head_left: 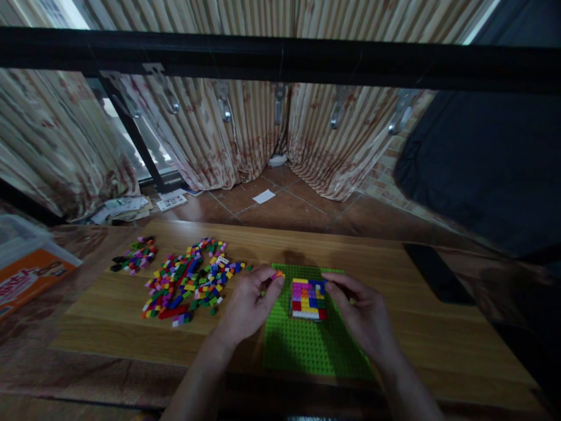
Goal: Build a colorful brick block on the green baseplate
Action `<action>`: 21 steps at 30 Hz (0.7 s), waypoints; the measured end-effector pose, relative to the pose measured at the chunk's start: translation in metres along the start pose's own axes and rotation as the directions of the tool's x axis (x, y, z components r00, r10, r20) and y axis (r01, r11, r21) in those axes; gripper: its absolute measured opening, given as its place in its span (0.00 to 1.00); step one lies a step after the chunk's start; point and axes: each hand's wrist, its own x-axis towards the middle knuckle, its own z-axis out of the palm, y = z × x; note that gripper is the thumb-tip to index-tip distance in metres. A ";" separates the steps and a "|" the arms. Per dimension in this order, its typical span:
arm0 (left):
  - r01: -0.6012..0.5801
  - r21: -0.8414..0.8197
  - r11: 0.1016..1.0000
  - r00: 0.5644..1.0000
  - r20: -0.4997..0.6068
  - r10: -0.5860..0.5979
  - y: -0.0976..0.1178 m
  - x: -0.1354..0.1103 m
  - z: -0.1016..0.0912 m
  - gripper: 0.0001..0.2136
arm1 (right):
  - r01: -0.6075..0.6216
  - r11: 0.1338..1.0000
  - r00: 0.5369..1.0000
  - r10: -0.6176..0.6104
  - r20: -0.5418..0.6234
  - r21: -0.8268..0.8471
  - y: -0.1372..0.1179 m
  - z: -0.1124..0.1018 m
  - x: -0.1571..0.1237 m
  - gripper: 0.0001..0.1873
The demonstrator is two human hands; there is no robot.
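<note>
A green baseplate (307, 345) lies on the wooden table (109, 316) in front of me. A small block of stacked bricks (308, 299) in pink, yellow, red, blue and white stands on its far half. My left hand (249, 304) is just left of the block, its fingertips pinched on a small orange brick (279, 274) near the block's upper left corner. At the block's right side, my right hand (362, 313) has curled fingers whose tips touch the top right edge.
A heap of several loose coloured bricks (188, 280) lies to the left, with a smaller heap (135, 257) beyond it. An orange box (26, 275) sits at far left. A black phone (438, 272) lies at right. Curtains and tiled floor are behind the table.
</note>
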 end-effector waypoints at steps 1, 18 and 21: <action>-0.002 -0.004 1.000 1.000 0.003 0.002 0.001 0.000 0.001 0.14 | 0.008 1.000 1.000 -0.008 0.017 -0.009 0.002 0.000 0.000 0.14; 0.011 0.029 1.000 1.000 0.002 -0.011 -0.001 0.000 0.000 0.14 | 0.197 0.929 0.975 -0.153 0.159 -0.312 -0.004 -0.001 0.003 0.09; 0.012 0.039 0.999 1.000 0.005 -0.012 -0.002 -0.001 -0.001 0.13 | 0.251 0.891 0.966 -0.205 0.159 -0.378 -0.004 0.002 0.005 0.09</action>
